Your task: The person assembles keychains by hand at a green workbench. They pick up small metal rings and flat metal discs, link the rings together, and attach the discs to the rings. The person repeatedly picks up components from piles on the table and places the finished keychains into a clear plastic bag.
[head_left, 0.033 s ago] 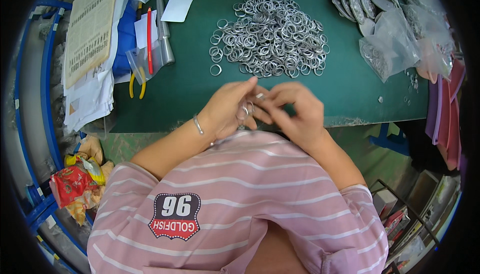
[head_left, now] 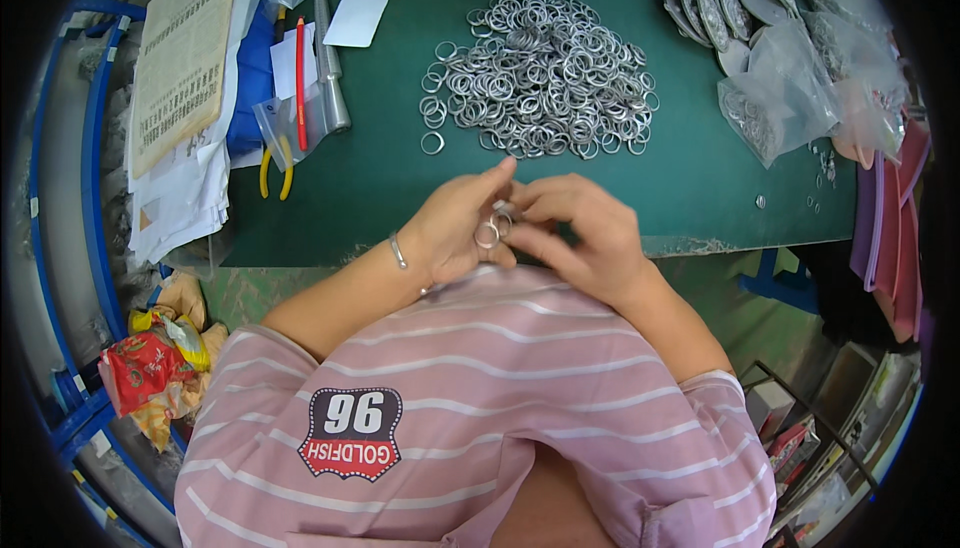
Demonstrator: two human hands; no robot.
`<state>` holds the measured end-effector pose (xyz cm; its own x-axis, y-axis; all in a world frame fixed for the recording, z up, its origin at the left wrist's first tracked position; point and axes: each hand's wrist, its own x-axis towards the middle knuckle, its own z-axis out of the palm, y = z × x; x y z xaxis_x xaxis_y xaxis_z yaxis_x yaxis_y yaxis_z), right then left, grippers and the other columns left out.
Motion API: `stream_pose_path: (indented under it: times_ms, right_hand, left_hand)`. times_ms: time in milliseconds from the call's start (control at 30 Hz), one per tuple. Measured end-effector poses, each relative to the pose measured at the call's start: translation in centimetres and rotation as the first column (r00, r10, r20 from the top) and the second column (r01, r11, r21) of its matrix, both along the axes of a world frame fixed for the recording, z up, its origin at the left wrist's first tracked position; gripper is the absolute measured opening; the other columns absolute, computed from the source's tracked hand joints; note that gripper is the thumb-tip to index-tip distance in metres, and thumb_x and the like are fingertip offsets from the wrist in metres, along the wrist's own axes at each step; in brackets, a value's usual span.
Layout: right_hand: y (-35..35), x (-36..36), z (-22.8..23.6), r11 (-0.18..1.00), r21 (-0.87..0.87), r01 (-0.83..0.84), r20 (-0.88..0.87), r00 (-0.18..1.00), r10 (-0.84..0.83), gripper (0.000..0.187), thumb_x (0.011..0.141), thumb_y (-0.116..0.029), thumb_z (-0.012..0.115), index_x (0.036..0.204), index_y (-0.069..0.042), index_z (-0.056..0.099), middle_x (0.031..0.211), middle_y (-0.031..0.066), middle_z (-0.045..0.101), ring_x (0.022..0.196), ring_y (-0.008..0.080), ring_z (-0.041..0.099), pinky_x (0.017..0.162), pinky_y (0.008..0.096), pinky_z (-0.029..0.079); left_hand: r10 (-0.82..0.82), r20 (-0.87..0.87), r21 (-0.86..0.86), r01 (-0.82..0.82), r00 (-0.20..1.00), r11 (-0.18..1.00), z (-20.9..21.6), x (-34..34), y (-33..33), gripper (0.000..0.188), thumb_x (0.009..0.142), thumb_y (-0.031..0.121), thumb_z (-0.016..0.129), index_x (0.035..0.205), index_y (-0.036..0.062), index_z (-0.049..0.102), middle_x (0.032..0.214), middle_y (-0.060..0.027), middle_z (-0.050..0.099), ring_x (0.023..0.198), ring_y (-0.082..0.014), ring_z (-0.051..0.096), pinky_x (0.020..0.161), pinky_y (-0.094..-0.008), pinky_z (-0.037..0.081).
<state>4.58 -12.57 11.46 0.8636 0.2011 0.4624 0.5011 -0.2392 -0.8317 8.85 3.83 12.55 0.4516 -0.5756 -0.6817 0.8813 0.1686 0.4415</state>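
Close to the table's near edge, my left hand (head_left: 456,220) is turned palm up with a few silver rings (head_left: 487,238) held in its curled fingers. My right hand (head_left: 590,232) meets it from the other side, thumb and fingertips pinched at one of these rings. Slight blur and overlapping fingers hide exactly how many rings are held. Just beyond both hands lies a big heap of loose silver rings (head_left: 550,78), with one single ring (head_left: 432,143) apart at its left front.
The green tabletop (head_left: 360,188) carries a red pencil (head_left: 301,88), a tapered metal rod (head_left: 330,68), yellow-handled pliers (head_left: 265,175) and papers (head_left: 185,68) at left. A white card (head_left: 357,19) lies behind. Metal discs (head_left: 710,8) and plastic bags of small parts (head_left: 780,98) crowd the right.
My right hand's fingers have shifted slightly left and closer to my left palm. The rings between the hands have turned and show more plainly. The heap looks the same.
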Motion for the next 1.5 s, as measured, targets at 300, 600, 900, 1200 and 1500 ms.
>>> stream_pose_path:
  times_ms: [300, 600, 900, 1200, 1500]
  right_hand:
    - [-2.2, 0.9, -2.0, 0.835, -0.542, 0.096, 0.111, 0.993, -0.043, 0.030, 0.072, 0.001, 0.058, 0.101, -0.003, 0.064, 0.109, 0.0100, 0.061, 0.104, 0.0300, 0.056, 0.084, 0.0405, 0.047]
    - [-5.5, -1.6, -1.0, 0.913, -0.221, 0.343, -0.207, 0.898, -0.388, 0.017, 0.077, 0.006, 0.062, 0.093, -0.002, 0.063, 0.093, 0.0105, 0.063, 0.083, 0.0236, 0.061, 0.070, 0.0304, 0.049]
    - [-3.6, -1.6, -1.4, 0.902, -0.186, 0.391, -0.366, 0.824, -0.433, 0.017, 0.075, 0.003, 0.069, 0.090, -0.001, 0.063, 0.083, 0.0100, 0.064, 0.073, 0.0196, 0.062, 0.063, 0.0289, 0.050]
    - [-3.4, -2.2, -0.6, 0.943, -0.253, 0.215, -0.250, 0.927, -0.279, 0.013, 0.074, 0.006, 0.064, 0.085, -0.001, 0.061, 0.085, 0.0111, 0.063, 0.075, 0.0271, 0.063, 0.067, 0.0343, 0.051]
    - [-3.7, -2.5, -1.3, 0.889, -0.057, 0.454, -0.244, 0.857, -0.454, 0.015, 0.072, 0.006, 0.065, 0.082, -0.003, 0.060, 0.081, 0.0054, 0.062, 0.065, 0.0109, 0.056, 0.054, 0.0224, 0.042]
  left_hand:
    - [-0.292, 0.742, 0.428, -0.092, 0.604, 0.899, -2.0, 1.0, 0.2, 0.011, 0.086, 0.012, 0.065, 0.090, 0.0028, 0.061, 0.063, 0.0022, 0.047, 0.050, -0.0055, 0.040, 0.044, -0.0221, 0.032]
    - [-0.520, 0.853, 0.514, -0.254, 0.047, 0.819, -2.3, 1.5, -0.7, 0.012, 0.075, 0.004, 0.070, 0.086, 0.0035, 0.066, 0.066, -0.0064, 0.050, 0.054, -0.0175, 0.049, 0.051, -0.0299, 0.040]
    - [-0.545, 0.834, 0.514, -0.236, -0.086, 0.824, -3.0, 1.0, -2.6, 0.012, 0.075, 0.006, 0.071, 0.085, 0.0053, 0.066, 0.071, -0.0079, 0.053, 0.063, -0.0235, 0.056, 0.057, -0.0335, 0.045]
    - [-0.609, 0.776, 0.585, -0.170, -0.167, 0.793, -2.4, -0.2, -2.5, 0.022, 0.070, 0.007, 0.073, 0.091, 0.0066, 0.065, 0.077, -0.0076, 0.053, 0.067, -0.0266, 0.058, 0.057, -0.0356, 0.047]
    - [-0.455, 0.785, 0.436, 0.149, 0.420, 0.888, -1.8, 0.0, -1.5, 0.023, 0.087, 0.025, 0.064, 0.098, 0.0051, 0.061, 0.082, -0.0067, 0.059, 0.060, -0.0186, 0.059, 0.047, -0.0347, 0.046]
